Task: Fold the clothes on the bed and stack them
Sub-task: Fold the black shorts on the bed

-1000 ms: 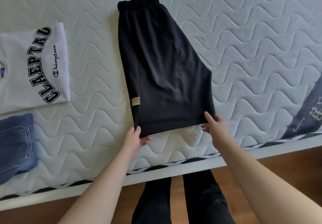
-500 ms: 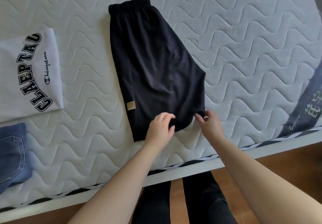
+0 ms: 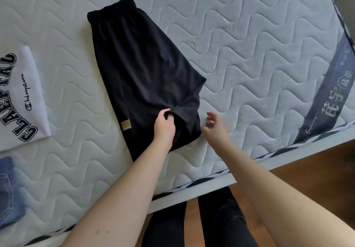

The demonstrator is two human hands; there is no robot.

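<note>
Black shorts (image 3: 138, 70), folded lengthwise, lie on the white quilted mattress (image 3: 240, 41) with the elastic waistband at the far end and a small tan label near the left edge. My left hand (image 3: 164, 126) grips the hem end of the shorts and has bunched and lifted the fabric. To the right of the hem, my right hand (image 3: 214, 126) hovers just off the cloth, blurred, with loosely curled fingers that hold nothing.
A folded white T-shirt (image 3: 21, 100) with dark lettering lies at the left, and blue jeans (image 3: 8, 191) lie below it near the bed's edge. A dark banner with characters (image 3: 330, 96) runs across the mattress at right. Wooden floor (image 3: 307, 171) and my legs show below.
Both hands held the hem corners a second ago. My left hand moved right and gathered the hem. My right hand let go and drew slightly away to the right.
</note>
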